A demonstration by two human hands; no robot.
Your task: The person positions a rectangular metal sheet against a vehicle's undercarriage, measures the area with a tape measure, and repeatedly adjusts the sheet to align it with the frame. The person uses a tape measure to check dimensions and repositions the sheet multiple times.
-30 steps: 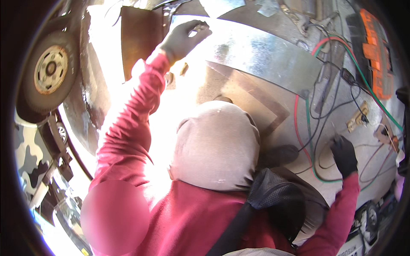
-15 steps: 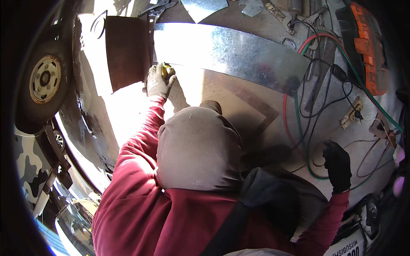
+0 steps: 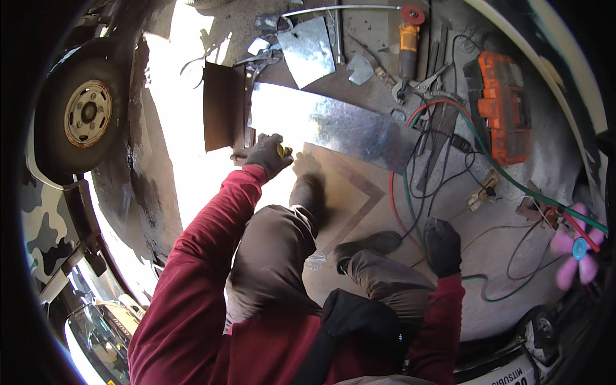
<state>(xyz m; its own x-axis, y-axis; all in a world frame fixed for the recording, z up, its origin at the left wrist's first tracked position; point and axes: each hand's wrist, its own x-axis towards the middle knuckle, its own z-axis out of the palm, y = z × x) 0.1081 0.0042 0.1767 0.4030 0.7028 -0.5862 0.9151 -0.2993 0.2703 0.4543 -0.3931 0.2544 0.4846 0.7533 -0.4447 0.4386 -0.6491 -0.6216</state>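
My left hand, in a grey glove, is closed around a small yellow tape measure; its fingers hide most of it. The hand is at the near left corner of a shiny galvanized metal sheet lying on the floor. Just left of that corner stands a brown, rust-coloured metal piece. My right hand, in a dark glove, hangs over the floor near my right leg, away from the sheet. Its fingers are curled together, and what they hold, if anything, is hidden.
Beyond the sheet lie an angle grinder, metal offcuts and locking pliers. An orange-black toolbox sits at right, with red and green hoses and black cables nearby. A pink-bladed fan and a vehicle wheel flank the area.
My view has shifted and my head has moved back, showing more of my legs and the floor beyond the sheet. My right hand has drawn inward. The left stays by the sheet's corner.
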